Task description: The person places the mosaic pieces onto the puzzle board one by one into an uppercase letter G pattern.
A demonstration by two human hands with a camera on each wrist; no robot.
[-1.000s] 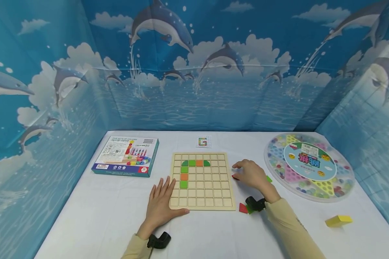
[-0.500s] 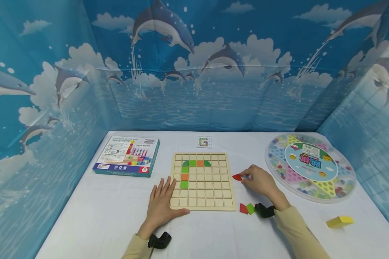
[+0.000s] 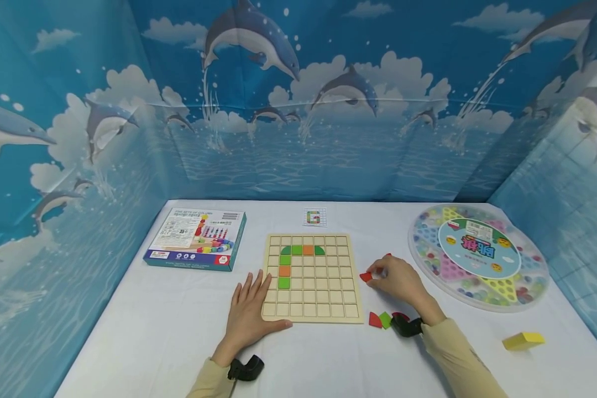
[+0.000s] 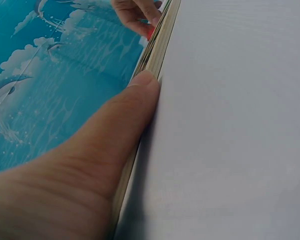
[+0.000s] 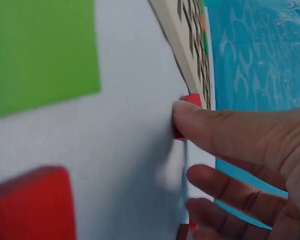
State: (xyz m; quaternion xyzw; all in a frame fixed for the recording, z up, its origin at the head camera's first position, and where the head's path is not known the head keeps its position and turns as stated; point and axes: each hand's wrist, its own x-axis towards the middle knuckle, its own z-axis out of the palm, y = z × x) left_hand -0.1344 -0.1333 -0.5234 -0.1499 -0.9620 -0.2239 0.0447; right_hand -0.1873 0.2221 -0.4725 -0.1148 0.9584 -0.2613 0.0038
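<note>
- Right hand (image 3: 394,281) pinches a red piece (image 3: 365,277) between thumb and finger, the thumb lying over its near side in the right wrist view and the other fingers bent below
- Red piece sits just beside the right edge of a wooden grid board (image 3: 336,284); whether it touches that edge cannot be told
- Left hand (image 3: 249,315) lies flat with fingers spread, their tips at the board's left edge and the thumb against its near edge
- Set in the board's cells, an orange square (image 3: 308,250) and a light green square (image 3: 297,250) lie side by side between two dark green rounded pieces (image 3: 319,250); below the left rounded piece runs a column of green, orange and green squares
- Near the board's lower right corner, on the worktop (image 3: 144,342), lie a loose red piece (image 3: 375,320) and a loose green piece (image 3: 385,320), another red one partly hidden by the black wrist camera (image 3: 406,325)
- Beyond the board, a small card (image 3: 315,217) shows a coloured grid pattern
- Farther out: a printed box (image 3: 195,239) to the left, a round marble game (image 3: 478,256) to the right, a yellow block (image 3: 523,341) nearer the person
- Dolphin-printed curtain (image 3: 298,160) behind everything
</note>
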